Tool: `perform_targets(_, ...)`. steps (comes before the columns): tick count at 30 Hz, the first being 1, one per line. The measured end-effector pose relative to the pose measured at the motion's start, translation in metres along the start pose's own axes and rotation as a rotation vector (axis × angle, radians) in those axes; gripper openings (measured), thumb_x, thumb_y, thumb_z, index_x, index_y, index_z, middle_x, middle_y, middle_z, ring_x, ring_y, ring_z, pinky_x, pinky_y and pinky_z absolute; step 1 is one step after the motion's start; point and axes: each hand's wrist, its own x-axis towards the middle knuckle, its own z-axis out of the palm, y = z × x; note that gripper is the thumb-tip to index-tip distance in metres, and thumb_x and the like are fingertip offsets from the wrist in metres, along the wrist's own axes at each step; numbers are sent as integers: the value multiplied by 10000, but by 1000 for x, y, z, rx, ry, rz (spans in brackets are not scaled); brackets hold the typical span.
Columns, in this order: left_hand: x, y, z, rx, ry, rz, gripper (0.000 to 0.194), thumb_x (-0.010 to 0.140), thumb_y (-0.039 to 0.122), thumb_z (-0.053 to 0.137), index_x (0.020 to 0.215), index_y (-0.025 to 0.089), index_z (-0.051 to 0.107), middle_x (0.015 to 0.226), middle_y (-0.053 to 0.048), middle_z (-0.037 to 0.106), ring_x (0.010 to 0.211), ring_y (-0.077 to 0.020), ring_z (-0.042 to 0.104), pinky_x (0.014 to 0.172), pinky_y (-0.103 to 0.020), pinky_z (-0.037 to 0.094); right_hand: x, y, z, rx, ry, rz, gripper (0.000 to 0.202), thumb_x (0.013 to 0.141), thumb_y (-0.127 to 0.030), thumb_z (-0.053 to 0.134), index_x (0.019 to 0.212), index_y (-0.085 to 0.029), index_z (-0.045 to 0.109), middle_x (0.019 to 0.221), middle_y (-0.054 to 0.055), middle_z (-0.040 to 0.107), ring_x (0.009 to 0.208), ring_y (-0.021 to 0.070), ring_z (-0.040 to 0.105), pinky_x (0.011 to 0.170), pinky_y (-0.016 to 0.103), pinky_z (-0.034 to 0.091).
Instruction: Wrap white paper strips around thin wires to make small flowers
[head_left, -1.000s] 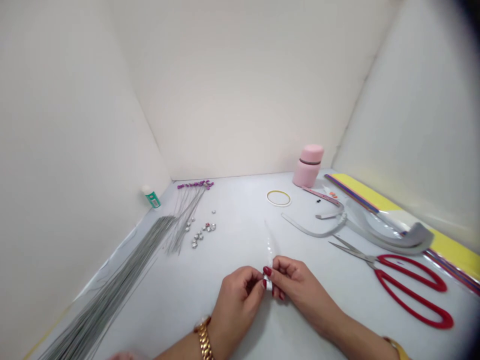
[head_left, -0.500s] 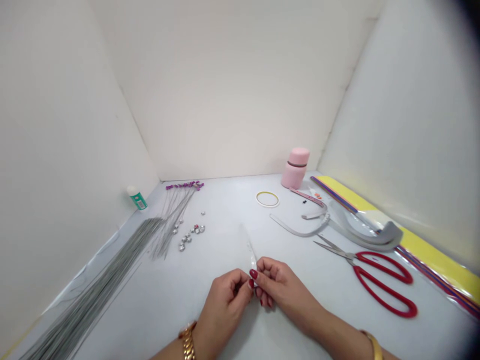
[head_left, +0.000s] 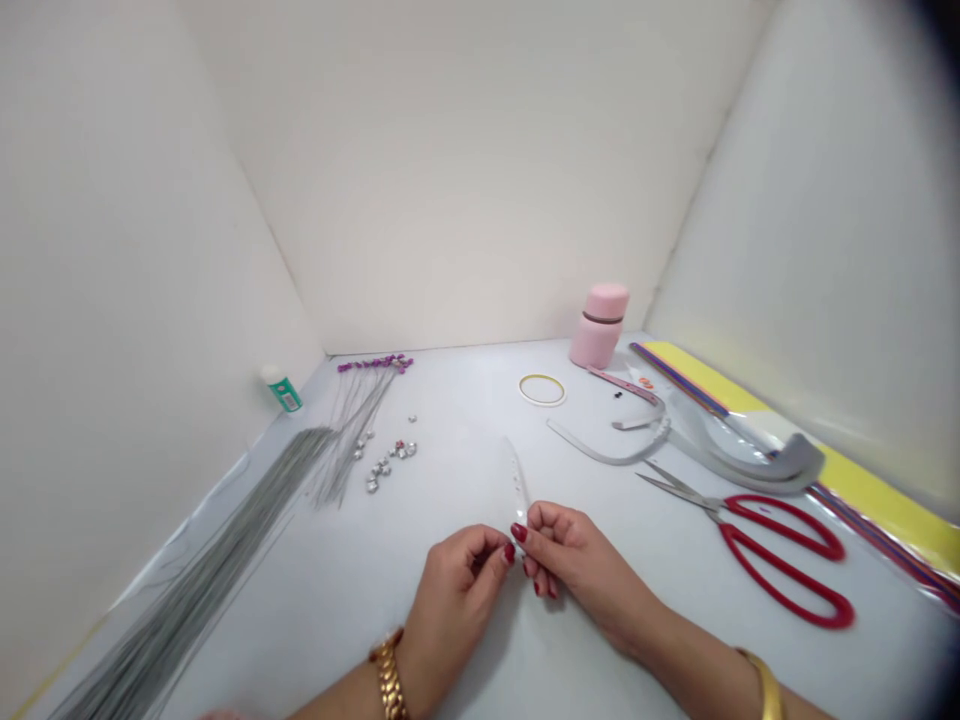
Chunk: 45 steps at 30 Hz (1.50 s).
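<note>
A narrow white paper strip (head_left: pixel 517 475) sticks up and away from between my fingertips near the front of the table. My right hand (head_left: pixel 581 560) pinches its near end between thumb and forefinger. Close against it, my left hand (head_left: pixel 465 585) has thumb and forefinger pressed together at that same end; the exact fold there is hidden by the fingers. Left of my hands lie several small silver folded-paper stars (head_left: pixel 386 465), one of them reddish. Right of them rest large scissors (head_left: pixel 750 525) with red handles, blades slightly parted.
Long grey wires (head_left: pixel 217 560) run along the left, beside purple-tipped stems (head_left: pixel 375 363). A green-and-white glue bottle (head_left: pixel 282 389) leans at the left wall. Toward the back are a tape ring (head_left: pixel 542 391) and a pink flask (head_left: pixel 598 328). Curled paper strips (head_left: pixel 600 458) and yellow sheets (head_left: pixel 862 470) lie right.
The view has shifted slightly, so the table items appear a little further right and up. Both hands keep their pinch on the paper strip, with only small finger movement.
</note>
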Motion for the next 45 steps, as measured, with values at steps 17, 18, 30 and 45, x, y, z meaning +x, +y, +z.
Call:
perform_targets(17, 1, 3, -2, -32, -57, -66, 218, 833, 248, 425, 721, 155, 587, 664, -16, 594, 629, -132, 527, 616, -229, 400, -3, 0, -2, -178, 51, -200, 331, 789, -419, 511, 595, -152, 494, 489, -47, 475, 465, 69, 437, 476, 185, 335)
perform_targets(18, 3, 2, -2, -150, -87, -133, 215, 824, 262, 443, 699, 147, 574, 632, -11, 585, 597, -124, 519, 593, -223, 401, -3, -1, -1, -177, 55, -201, 328, 788, -417, 514, 593, -154, 486, 480, -50, 467, 462, 69, 434, 478, 186, 337)
perform_targets(30, -3, -1, 1, -111, -6, 35, 149, 823, 193, 453, 878, 181, 591, 806, -40, 649, 730, -148, 591, 688, -231, 450, 0, 3, 0, -2, -4, -58, 357, 780, -483, 489, 640, -157, 451, 499, -48, 501, 373, 41, 407, 384, 162, 271)
perform_targets(45, -2, -2, -2, -36, 62, 1, 138, 773, 165, 499, 759, 158, 636, 732, -41, 665, 673, -154, 605, 643, -237, 470, -3, 1, 1, -159, 82, -183, 346, 797, -469, 468, 631, -167, 496, 500, -39, 499, 441, 82, 449, 453, 199, 352)
